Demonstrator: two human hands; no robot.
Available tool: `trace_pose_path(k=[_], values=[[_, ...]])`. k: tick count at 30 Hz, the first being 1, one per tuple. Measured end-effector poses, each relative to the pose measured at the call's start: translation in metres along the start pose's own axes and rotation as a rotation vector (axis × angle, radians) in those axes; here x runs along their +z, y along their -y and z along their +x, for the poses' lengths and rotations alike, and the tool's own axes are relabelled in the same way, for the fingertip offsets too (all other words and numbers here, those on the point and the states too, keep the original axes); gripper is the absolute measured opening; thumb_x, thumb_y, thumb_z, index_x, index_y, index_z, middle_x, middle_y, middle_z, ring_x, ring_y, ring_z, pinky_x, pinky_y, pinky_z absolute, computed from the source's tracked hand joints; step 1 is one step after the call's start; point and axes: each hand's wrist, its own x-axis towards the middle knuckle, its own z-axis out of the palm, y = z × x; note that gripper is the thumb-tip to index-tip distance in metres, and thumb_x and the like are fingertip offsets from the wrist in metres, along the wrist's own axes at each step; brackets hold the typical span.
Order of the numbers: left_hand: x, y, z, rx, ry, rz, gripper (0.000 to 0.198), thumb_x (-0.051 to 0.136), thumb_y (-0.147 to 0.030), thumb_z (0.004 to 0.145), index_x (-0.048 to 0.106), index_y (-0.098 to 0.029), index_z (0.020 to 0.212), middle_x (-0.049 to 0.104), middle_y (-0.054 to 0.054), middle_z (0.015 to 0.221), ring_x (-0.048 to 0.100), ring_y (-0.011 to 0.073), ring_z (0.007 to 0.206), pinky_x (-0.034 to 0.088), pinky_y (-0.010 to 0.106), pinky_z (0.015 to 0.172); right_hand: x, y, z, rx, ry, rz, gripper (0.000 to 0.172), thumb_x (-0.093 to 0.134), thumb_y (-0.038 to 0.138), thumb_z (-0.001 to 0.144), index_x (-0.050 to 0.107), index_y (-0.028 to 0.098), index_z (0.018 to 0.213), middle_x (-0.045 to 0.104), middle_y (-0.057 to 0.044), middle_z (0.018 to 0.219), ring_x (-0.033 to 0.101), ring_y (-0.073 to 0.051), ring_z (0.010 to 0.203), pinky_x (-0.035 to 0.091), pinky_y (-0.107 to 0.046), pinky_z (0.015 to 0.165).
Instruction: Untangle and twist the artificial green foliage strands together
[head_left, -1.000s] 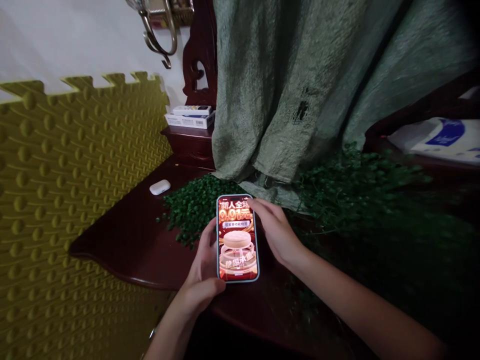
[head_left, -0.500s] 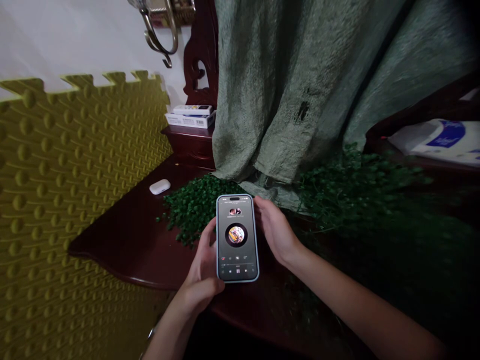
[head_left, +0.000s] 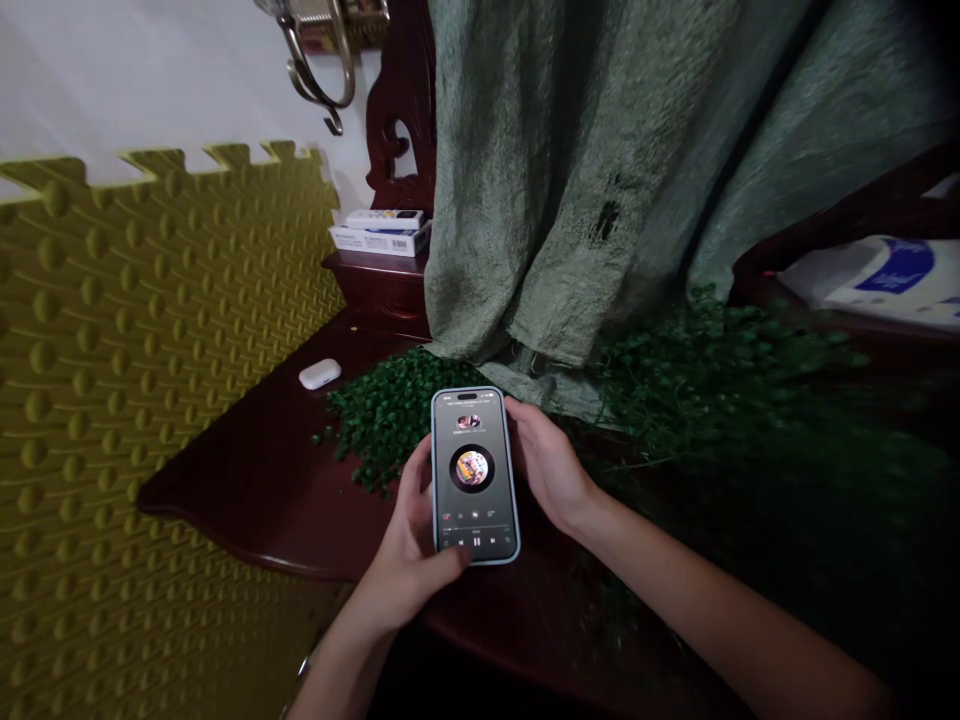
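Observation:
A phone [head_left: 474, 475] in a pale case is lit with a grey music-player screen showing a round album picture. My left hand [head_left: 409, 555] grips it from the left side and below, with the thumb over the bottom edge of the screen near the play controls. My right hand [head_left: 551, 465] cups the phone's right edge, fingers curled behind it. Both hands hold it just above a dark red wooden table [head_left: 255, 480].
A heap of small green artificial leaves [head_left: 390, 405] spreads over the table behind the phone and off to the right. A white earbud case [head_left: 320, 373] lies at the left. A green curtain [head_left: 570, 180] hangs behind. Yellow foam matting [head_left: 150, 350] covers the left wall.
The phone screen switched from a red advertisement to the grey music player. My right fingers slid off the screen's top to the phone's right edge. My left thumb moved onto the lower screen.

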Motion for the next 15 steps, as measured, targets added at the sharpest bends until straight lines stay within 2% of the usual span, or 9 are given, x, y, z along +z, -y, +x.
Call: trace_pose_path(k=[5,10,15], values=[[0.0001,0.0021,0.0034,-0.028,-0.123,0.000,0.089,0.078,-0.017,0.069,0.031,-0.033,0.143,0.044,0.006,0.147,0.045,0.0353,0.132,0.041,0.048,0.106,-0.0019,-0.0021,0.0005,0.012,-0.011,-0.032,0.023,0.058,0.044,0.080,0.063,0.022,0.075,0.066,0.002,0.072,0.059,-0.020,0.083,0.041,-0.032,0.080],[0.0052,-0.0025,0.0016,-0.025,-0.077,-0.052,0.094,0.079,-0.020,0.064,0.030,-0.033,0.143,0.048,0.008,0.143,0.044,0.0375,0.131,0.041,0.049,0.105,-0.0030,-0.0031,0.0008,-0.009,0.019,-0.033,0.020,0.058,0.039,0.082,0.063,0.021,0.076,0.062,0.004,0.069,0.055,-0.016,0.072,0.040,-0.030,0.075],[0.0046,-0.0046,0.0023,-0.044,-0.071,-0.044,0.095,0.079,-0.017,0.062,0.031,-0.033,0.143,0.055,0.008,0.137,0.050,0.0381,0.126,0.045,0.049,0.101,-0.0042,-0.0028,0.0009,-0.018,0.050,-0.091,0.019,0.055,0.032,0.081,0.068,0.022,0.090,0.063,0.004,0.068,0.055,-0.016,0.067,0.040,-0.029,0.071]])
